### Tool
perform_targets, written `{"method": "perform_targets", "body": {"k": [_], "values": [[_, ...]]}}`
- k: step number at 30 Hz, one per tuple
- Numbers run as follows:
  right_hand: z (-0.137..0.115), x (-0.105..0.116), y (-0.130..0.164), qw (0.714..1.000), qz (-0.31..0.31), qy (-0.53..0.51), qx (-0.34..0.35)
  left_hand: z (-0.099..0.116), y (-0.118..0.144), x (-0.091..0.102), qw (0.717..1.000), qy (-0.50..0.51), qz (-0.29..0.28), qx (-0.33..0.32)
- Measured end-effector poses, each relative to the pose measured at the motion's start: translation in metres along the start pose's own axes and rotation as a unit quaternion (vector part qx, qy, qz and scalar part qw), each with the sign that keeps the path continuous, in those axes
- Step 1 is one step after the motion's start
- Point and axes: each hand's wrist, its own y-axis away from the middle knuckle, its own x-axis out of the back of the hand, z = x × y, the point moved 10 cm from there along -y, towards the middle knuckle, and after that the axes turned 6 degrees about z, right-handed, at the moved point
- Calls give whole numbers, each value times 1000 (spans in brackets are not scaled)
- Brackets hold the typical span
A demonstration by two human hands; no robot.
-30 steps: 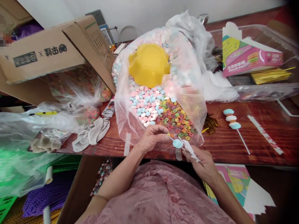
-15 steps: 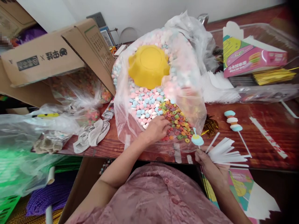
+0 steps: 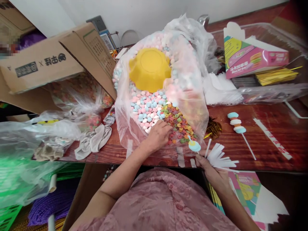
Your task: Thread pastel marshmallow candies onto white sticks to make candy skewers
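My left hand rests over the near edge of a clear plastic bag, its fingers curled at the colourful ring-shaped candies. What those fingertips hold, if anything, is hidden. Left of the rings lie pink, blue and white round candies. My right hand, by the table's front edge, pinches a thin white stick threaded with a blue candy and a yellow ring. A fan of white sticks also sits in that hand. To the right, a finished-looking candy skewer lies on the table.
An upturned yellow scalloped bowl sits on the candies. At left are a cardboard box and grey-white gloves. A clear tray with a pink carton and gold ties stands at right.
The view has shifted slightly, moving most things a little left. My right hand with the stick is a bit closer to my left hand, which stays at the ring candies.
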Motion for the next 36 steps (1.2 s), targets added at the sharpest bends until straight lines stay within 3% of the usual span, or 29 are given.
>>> {"method": "perform_targets", "body": {"k": [5,11,15,18,20,22,24,26,28,31,36], "values": [[-9,0,1,998,26,-54,-13,-11,-4,3,997,58,46,22],[-18,0,-1,998,47,-41,-5,11,-25,-16,996,-48,-74,28],[-15,-3,-1,998,31,-48,-1,23,-24,-19,992,-90,-86,4],[-12,-3,0,999,26,-38,2,16,-16,-13,999,-23,-37,26],[-11,-2,0,999,24,-16,16,2,-10,1,990,108,34,88],[-15,-6,-1,998,-6,26,53,-16,1,10,934,295,95,181],[-24,-16,1,988,-58,81,117,-26,12,10,839,463,121,261],[-33,-27,4,970,-101,127,181,-24,21,7,751,572,125,305],[-40,-32,6,956,-116,153,221,-20,27,4,691,633,130,323],[-42,-35,7,949,-114,176,234,-17,33,3,654,670,147,319],[-43,-40,13,942,-141,177,248,-24,40,10,648,676,196,291]]}}
